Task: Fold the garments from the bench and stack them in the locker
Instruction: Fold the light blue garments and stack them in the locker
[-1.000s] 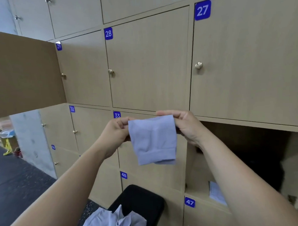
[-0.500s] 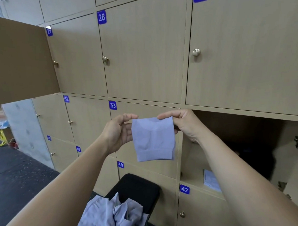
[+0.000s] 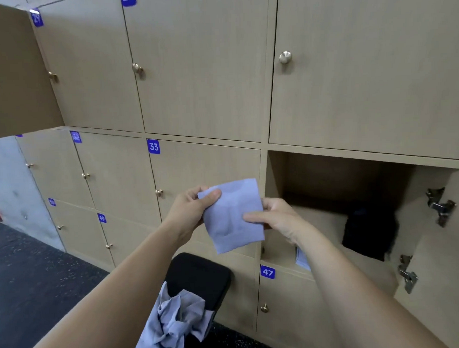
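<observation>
Left hand (image 3: 190, 209): raised at chest height. It pinches the upper left corner of the cloth (image 3: 233, 215), thumb on the front and fingers (image 3: 197, 190) curled behind.
Right hand (image 3: 277, 219): grips the cloth's right edge, with the thumb laid across the front and the other fingers (image 3: 270, 202) folded behind.
Cloth: pale lilac, folded to a small rectangle, tilted with its lower edge swung left. It is held in the air between both hands, touching nothing else.
Cloth position: in front of the door with plate 33 (image 3: 153, 146), just left of the locker mouth and above the table.
Locker (image 3: 274, 177): open, with a dark interior, and sits directly above plate 47 (image 3: 267, 272).
Locker contents: a black thing (image 3: 368, 236) far back at the right. A pale sheet (image 3: 301, 258) at the front edge is partly hidden by the right wrist.
Door (image 3: 457, 242): swung out to the right, with two metal hinges (image 3: 440, 206) showing on its inner face.
Table (image 3: 201, 272): black padded top, standing against the lower lockers below the hands.
Pile (image 3: 174, 321): crumpled lilac-grey garments, unfolded, on the table's near end. Part of the pile hangs over the edge.
Floor (image 3: 30, 274): dark and speckled, seen at left.
</observation>
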`<state>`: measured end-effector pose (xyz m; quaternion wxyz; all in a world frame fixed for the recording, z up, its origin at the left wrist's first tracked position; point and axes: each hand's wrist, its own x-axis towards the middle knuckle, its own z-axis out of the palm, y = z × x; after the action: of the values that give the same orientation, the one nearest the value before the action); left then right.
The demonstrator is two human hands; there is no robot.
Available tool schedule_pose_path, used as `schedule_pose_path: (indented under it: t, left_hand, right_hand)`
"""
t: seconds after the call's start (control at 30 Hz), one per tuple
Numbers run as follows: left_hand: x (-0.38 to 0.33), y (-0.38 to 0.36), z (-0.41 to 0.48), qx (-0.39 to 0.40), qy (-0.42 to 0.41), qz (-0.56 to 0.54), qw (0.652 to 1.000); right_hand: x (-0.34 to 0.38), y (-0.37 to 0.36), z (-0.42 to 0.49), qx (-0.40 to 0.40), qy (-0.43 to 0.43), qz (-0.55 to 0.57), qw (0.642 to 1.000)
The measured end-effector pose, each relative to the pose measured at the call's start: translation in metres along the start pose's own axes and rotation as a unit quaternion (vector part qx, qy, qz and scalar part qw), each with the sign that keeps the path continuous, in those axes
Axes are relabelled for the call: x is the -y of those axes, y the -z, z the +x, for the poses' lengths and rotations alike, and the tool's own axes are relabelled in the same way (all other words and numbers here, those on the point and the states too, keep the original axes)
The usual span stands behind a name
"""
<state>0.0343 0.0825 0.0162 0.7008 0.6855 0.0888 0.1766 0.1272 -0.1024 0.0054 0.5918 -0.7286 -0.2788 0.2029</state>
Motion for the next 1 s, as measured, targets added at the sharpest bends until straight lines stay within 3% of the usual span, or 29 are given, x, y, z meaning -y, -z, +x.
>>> schedule_pose_path:
  t: [0.1,0.2,0.27,0.37,0.53,0.67,0.83,1.0]
  left_hand:
    - [0.012,-0.009,0.002,0.018,-0.001,0.068,0.998]
    - [0.017,-0.026,0.006,0.069,-0.028,0.212,0.974]
    - [0.023,-0.044,0.012,0.082,-0.036,0.253,0.963]
    - [0.036,-0.071,0.018,0.063,-0.043,0.223,0.972]
    - [0.073,-0.113,0.027,0.027,0.004,0.082,0.996]
    - [0.117,-0.149,0.037,-0.043,0.054,0.036,0.997]
    - [0.170,-0.181,0.048,-0.011,0.061,0.147,0.987]
    - [0.227,-0.193,0.073,0.058,0.156,0.154,0.974]
  right_hand:
    - [-0.013,0.013,-0.003,-0.013,-0.010,-0.014,1.000]
    - [-0.021,0.024,-0.005,0.001,-0.025,-0.051,0.998]
    - [-0.030,0.032,-0.008,0.008,-0.038,-0.048,0.998]
    - [-0.049,0.049,-0.016,-0.025,-0.065,0.010,0.998]
    - [-0.096,0.072,-0.038,-0.078,-0.113,0.178,0.974]
    - [-0.138,0.072,-0.041,-0.184,-0.101,0.228,0.951]
    - [-0.189,0.079,-0.036,-0.335,-0.098,0.048,0.936]
    - [-0.237,0.110,-0.023,-0.371,-0.120,-0.095,0.916]
